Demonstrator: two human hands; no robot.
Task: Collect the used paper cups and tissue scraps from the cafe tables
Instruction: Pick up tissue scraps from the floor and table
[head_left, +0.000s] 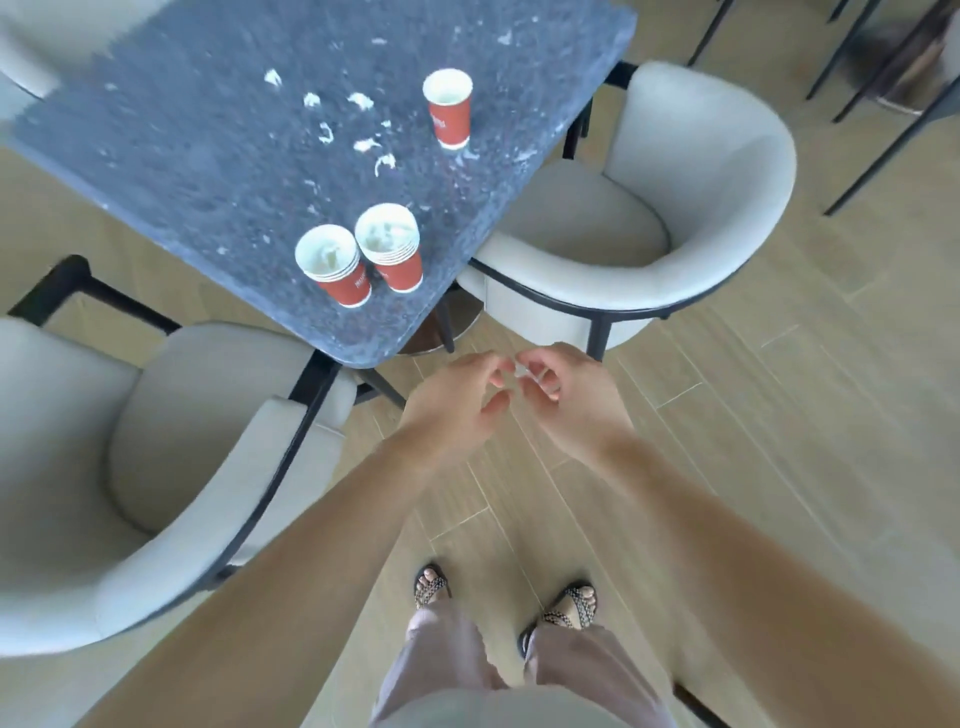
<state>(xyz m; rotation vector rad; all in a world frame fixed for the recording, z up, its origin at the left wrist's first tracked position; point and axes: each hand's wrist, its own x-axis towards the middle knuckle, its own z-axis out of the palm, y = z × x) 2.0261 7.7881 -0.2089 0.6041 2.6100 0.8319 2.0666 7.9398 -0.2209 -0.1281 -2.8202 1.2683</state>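
Note:
Two stacks of red paper cups (336, 265) (390, 245) with tissue inside stand near the front corner of the dark speckled table (197, 171). A single red cup (449, 108) stands farther back on the right. Several white tissue scraps (363, 143) lie scattered between them. My left hand (457, 402) and my right hand (569, 397) meet over the floor, just in front of the table corner. Their fingertips pinch a small whitish scrap (522, 371) between them; it is blurred.
A grey padded chair (639, 208) stands at the table's right side and another (171, 457) at its near left. Dark legs of other furniture (883, 78) show at the top right. My sandalled feet (504, 597) stand on the pale wood floor.

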